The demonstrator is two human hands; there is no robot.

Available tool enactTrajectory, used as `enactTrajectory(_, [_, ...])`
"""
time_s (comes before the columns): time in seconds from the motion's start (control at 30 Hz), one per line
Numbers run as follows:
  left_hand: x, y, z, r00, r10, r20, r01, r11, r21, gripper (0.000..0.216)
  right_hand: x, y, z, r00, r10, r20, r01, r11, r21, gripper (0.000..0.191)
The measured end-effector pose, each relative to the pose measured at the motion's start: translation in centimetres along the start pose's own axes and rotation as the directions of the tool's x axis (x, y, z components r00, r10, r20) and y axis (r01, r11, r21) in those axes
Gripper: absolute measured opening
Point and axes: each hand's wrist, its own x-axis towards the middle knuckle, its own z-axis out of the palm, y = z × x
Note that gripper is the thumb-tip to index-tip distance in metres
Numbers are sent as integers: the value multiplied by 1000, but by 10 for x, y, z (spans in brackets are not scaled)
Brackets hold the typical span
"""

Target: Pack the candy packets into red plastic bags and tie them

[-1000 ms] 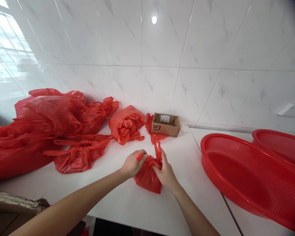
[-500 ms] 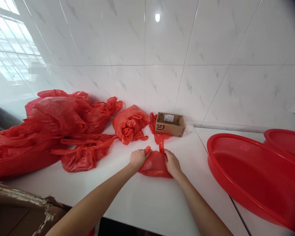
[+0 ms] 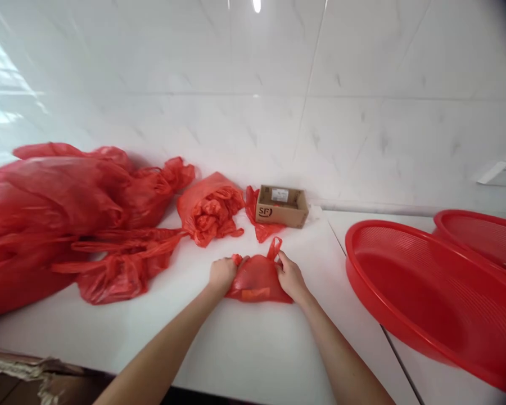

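the table is white, with a dark seam at right. at left lie a heap of red plastic bags and a crumpled red bag; then a bundled red bag and a cardboard box, a loose red bag against it. a small red bag rests nearer the front. a red basket stands at right, a second red basket behind it.

A thin, see-through red plastic bag with loop handles has a softly shiny film, like the wrinkled heap of red plastic bags, above a smooth white tabletop. The small brown cardboard box looks matt, and the large round red basket is glossy, perforated plastic. Behind, grey-veined white wall tiles gleam, polished and reflective.
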Motion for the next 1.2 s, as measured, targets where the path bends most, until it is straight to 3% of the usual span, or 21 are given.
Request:
enactTrajectory(0.23, [-7, -4, 2, 994, -89, -59, 78, 984, -162, 71, -2, 3, -12, 999, 23, 42, -27, 995, 95, 57])
enactTrajectory(0.33, [-12, -9, -5, 994, -93, -49, 76, 957, -281, 74, -9, -12, -22, 991, -39, -129, 63, 980, 188, 60])
enactTrajectory(0.4, [-16, -7, -13, 995, -83, -60, 57, 938, -341, 75, -15, -27, -22, 946, -178, -270, 218, 968, 124, 48])
enactTrajectory(0.47, [-22, 0, -20, 991, -74, -107, 30, 929, -370, 68, -19, -39, -16, 906, -292, -305, 311, 950, 12, 36])
enactTrajectory(0.67, [-40, 26, -17, 971, 43, -235, -122, 935, -334, 35, -30, -41, 13, 947, -286, -145, 266, 953, -144, 26])
enactTrajectory(0.77, [-42, 25, -4, 972, 102, -214, -166, 938, -304, 37, -29, -35, 10, 970, -231, -72, 228, 972, -52, 22])
enactTrajectory(0.9, [-40, 19, 8, 970, 135, -204, -189, 944, -272, 46, -17, -33, -4, 996, 11, -90, -2, 995, 97, 22])
enactTrajectory(1.0, [-38, 20, 8, 968, 144, -205, -198, 940, -276, 44, -11, -32, -7, 987, 128, -102, -137, 987, -84, 27])
enactTrajectory(1.1, [-37, 21, 5, 969, 130, -212, -192, 934, -302, 34, -8, -29, -2, 998, 67, -5, -66, 968, -244, 15])
enactTrajectory(1.2, [-37, 18, 2, 976, 84, -203, -148, 936, -321, 23, -7, -24, 2, 999, 39, 34, -29, 963, -266, 15])
